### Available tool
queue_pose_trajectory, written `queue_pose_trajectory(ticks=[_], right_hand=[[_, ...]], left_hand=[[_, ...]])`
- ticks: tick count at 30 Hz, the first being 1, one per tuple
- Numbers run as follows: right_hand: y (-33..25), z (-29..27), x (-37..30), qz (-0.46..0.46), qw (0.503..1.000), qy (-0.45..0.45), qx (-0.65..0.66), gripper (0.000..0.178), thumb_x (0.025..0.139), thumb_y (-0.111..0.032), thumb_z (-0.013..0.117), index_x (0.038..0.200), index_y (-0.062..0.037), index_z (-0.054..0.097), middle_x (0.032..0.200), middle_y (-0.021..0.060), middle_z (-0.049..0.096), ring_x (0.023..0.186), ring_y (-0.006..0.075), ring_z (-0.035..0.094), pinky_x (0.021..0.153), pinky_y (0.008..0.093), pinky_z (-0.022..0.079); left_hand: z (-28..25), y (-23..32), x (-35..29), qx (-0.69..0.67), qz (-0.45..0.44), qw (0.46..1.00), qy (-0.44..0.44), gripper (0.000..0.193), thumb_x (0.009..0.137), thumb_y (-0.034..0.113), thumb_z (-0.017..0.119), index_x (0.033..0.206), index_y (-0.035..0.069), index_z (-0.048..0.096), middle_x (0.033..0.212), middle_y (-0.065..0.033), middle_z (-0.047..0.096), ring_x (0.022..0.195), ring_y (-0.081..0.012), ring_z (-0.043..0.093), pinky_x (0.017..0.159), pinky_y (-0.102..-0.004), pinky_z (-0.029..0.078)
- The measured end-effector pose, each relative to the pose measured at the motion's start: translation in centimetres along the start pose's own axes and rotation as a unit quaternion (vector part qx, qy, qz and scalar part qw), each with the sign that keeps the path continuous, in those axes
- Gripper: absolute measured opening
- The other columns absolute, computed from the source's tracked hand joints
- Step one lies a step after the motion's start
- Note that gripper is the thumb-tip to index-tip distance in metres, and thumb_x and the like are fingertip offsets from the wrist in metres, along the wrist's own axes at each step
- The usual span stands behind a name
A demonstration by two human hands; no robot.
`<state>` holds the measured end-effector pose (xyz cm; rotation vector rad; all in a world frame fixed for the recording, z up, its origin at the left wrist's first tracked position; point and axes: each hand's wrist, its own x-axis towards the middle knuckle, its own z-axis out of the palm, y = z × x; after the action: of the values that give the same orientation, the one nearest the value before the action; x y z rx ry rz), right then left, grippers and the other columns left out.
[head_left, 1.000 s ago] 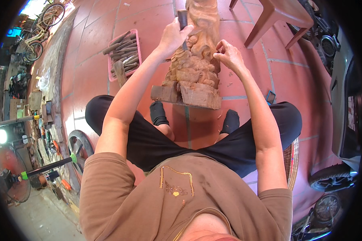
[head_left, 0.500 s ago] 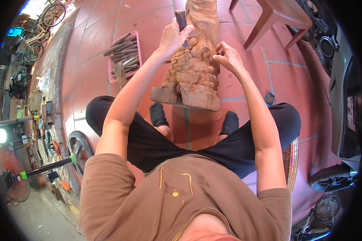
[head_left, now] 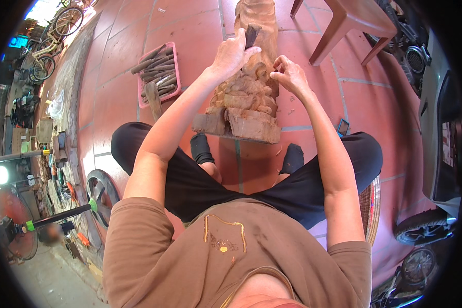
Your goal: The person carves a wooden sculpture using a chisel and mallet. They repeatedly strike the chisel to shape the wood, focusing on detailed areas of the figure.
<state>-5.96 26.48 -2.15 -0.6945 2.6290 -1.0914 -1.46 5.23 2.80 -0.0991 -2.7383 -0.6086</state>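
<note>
Head view: the left hand (head_left: 232, 53) grips a dark tool (head_left: 251, 36) over the carved wood (head_left: 247, 97), which lies at twelve o'clock; the right hand (head_left: 291, 75), loosely curled, is at its three-o'clock edge, contents impossible to tell. A pink basket (head_left: 178, 66) sits toward half past ten, a brown chair (head_left: 365, 18) toward half past one.

the view comes from the left of two wide fisheye cameras on the person's head, looking steeply down and a little forward, with the brown shirt (head_left: 185, 251) nearest, filling six o'clock. farther from the lens come the left hand (head_left: 232, 55) at twelve and the right hand (head_left: 291, 75) near one, with the tiled floor (head_left: 195, 25) beyond. the wide field also reaches bicycle wheels (head_left: 68, 19) toward ten and a thick tyre (head_left: 416, 224) near four, straight edges bending outward.
</note>
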Motion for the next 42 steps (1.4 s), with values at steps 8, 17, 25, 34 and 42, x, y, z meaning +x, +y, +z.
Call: queue_pose_trajectory(ticks=[8, 17, 25, 34, 42], right_hand=[[1.8, 1.5, 0.8, -0.031, 0.999, 0.042, -0.004, 0.033, 0.075, -0.024, 0.077, 0.101, -0.0090, 0.064, 0.090, 0.0130, 0.071, 0.088, 0.0293, 0.071, 0.077, 0.0413, 0.055], [0.2, 0.4, -0.3, -0.011, 1.000, 0.025, 0.013, 0.034, 0.078, -0.024, 0.074, 0.105, -0.0089, 0.060, 0.086, 0.0118, 0.069, 0.087, 0.0304, 0.069, 0.076, 0.0440, 0.052], [0.6, 0.7, -0.5, -0.011, 0.999, 0.039, 0.009, 0.032, 0.079, -0.024, 0.073, 0.104, -0.0096, 0.059, 0.082, 0.0095, 0.068, 0.083, 0.0289, 0.067, 0.075, 0.0429, 0.051], [0.3, 0.4, -0.5, -0.009, 1.000, 0.025, 0.012, 0.033, 0.079, -0.024, 0.073, 0.105, -0.0089, 0.059, 0.084, 0.0107, 0.067, 0.084, 0.0294, 0.067, 0.075, 0.0430, 0.051], [0.2, 0.3, -0.4, -0.004, 1.000, 0.022, 0.001, 0.035, 0.078, -0.026, 0.072, 0.105, -0.0083, 0.059, 0.084, 0.0111, 0.067, 0.084, 0.0297, 0.067, 0.075, 0.0432, 0.051]], left_hand=[[1.7, 1.5, 0.9, 0.053, -0.012, 0.998, -0.032, 0.050, 0.094, 0.035, 0.067, 0.112, -0.007, 0.046, 0.082, -0.0307, 0.067, 0.081, -0.0482, 0.069, 0.066, -0.0544, 0.055], [-0.5, -0.2, 2.0, -0.022, -0.079, 0.997, -0.015, 0.048, 0.095, 0.034, 0.065, 0.111, -0.007, 0.045, 0.086, -0.0326, 0.068, 0.086, -0.0504, 0.067, 0.075, -0.0565, 0.054], [-0.3, 1.0, 0.8, -0.006, -0.074, 0.997, -0.026, 0.060, 0.095, 0.034, 0.066, 0.123, -0.014, 0.044, 0.088, -0.0340, 0.067, 0.089, -0.0500, 0.067, 0.076, -0.0549, 0.053], [-0.1, -0.3, 1.2, -0.019, -0.072, 0.997, 0.002, 0.053, 0.095, 0.030, 0.065, 0.120, -0.010, 0.042, 0.088, -0.0324, 0.068, 0.085, -0.0505, 0.067, 0.074, -0.0552, 0.054], [-0.1, 0.2, 0.9, 0.010, -0.078, 0.997, -0.018, 0.053, 0.095, 0.031, 0.066, 0.119, -0.010, 0.043, 0.087, -0.0322, 0.068, 0.086, -0.0500, 0.067, 0.076, -0.0558, 0.054]])
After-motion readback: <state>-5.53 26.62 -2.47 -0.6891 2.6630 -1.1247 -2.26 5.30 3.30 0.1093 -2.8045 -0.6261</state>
